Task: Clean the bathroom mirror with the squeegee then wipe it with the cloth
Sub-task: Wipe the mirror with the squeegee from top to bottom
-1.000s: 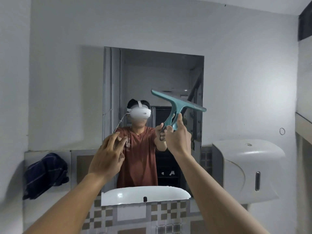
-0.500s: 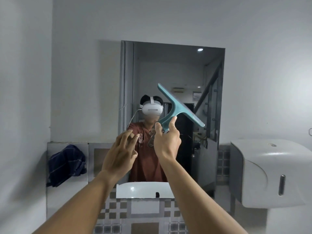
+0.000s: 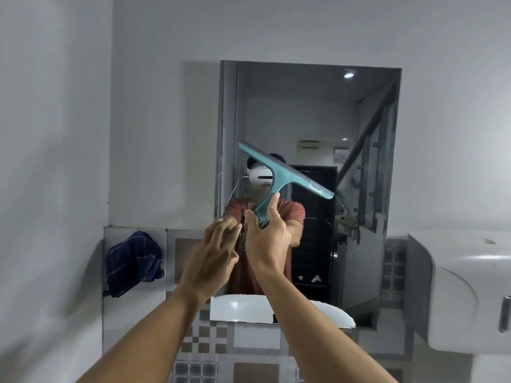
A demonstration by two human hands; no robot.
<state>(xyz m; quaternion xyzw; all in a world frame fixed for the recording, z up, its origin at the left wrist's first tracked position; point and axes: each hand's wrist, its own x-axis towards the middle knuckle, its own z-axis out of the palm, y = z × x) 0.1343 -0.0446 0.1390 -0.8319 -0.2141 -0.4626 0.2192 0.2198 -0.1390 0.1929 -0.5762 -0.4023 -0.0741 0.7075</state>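
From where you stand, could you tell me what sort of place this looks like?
Most likely a small bathroom or washroom. A mirror is set into the wall above a white basin, tiles line the wall beneath it, and a white dispenser is mounted at the right.

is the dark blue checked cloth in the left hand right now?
No. The dark blue checked cloth sits bunched on the ledge left of the mirror, while the left hand is empty.

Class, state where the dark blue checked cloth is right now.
The dark blue checked cloth sits bunched on the ledge at the left of the head view, left of the mirror and away from both hands.
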